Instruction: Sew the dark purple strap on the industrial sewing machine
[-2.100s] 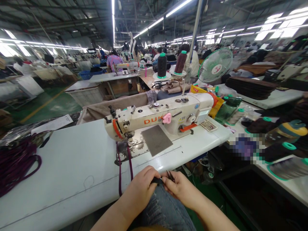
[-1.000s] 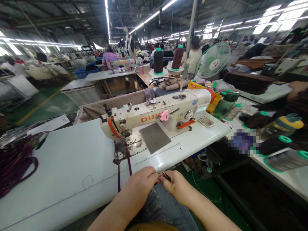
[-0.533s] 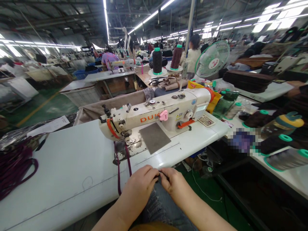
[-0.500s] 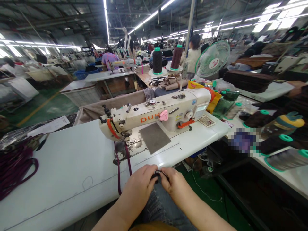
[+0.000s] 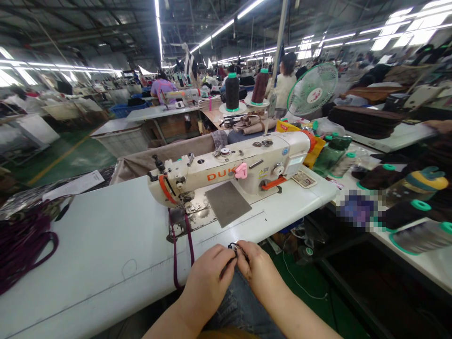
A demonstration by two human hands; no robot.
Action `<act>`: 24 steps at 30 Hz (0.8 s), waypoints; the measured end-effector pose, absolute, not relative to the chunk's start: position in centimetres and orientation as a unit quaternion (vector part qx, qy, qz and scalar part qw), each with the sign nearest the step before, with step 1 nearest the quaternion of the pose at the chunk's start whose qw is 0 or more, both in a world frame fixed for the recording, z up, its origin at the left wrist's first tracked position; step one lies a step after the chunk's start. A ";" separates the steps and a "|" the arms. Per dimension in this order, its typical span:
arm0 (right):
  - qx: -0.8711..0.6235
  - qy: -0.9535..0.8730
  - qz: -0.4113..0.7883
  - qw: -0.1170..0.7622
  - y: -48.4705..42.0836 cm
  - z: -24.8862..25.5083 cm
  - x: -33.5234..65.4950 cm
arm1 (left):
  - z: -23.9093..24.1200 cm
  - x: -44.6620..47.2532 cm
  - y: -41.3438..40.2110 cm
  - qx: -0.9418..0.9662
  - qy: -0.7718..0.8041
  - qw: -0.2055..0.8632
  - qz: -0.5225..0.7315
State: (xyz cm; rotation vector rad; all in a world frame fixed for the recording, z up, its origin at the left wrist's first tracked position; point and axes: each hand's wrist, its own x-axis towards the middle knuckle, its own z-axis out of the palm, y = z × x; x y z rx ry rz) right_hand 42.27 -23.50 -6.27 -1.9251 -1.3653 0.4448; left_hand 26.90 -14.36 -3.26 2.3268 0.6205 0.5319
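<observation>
My left hand (image 5: pixel 211 273) and my right hand (image 5: pixel 259 266) meet just in front of the table's front edge, above my lap. Both sets of fingers pinch a small black looped piece (image 5: pixel 232 246) with a shiny bit on it; its exact kind is mostly hidden. Beyond them stands a white sewing machine (image 5: pixel 226 169) with orange trim and a pink clip-like part. Two purple straps (image 5: pixel 189 240) run from under its needle area toward the front edge, left of my hands. At far left lies a heap of purple straps (image 5: pixel 26 249).
The white tabletop (image 5: pixel 95 240) carries ruler markings. Right of it, another table holds thread cones (image 5: pixel 423 233), a yellow-lidded bottle (image 5: pixel 415 186) and a green bottle (image 5: pixel 330 155). A green fan (image 5: pixel 313 89) stands behind. Other people (image 5: pixel 163 87) are farther back.
Both hands have shifted slightly to the right, and the left fingers have turned a little around the small black piece. The purple straps and the machine stay where they were.
</observation>
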 end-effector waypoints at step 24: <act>-0.643 -0.397 0.390 0.526 -22.9 -4.1 42.7 | -4.3 26.2 -13.9 0.907 0.142 0.277 0.283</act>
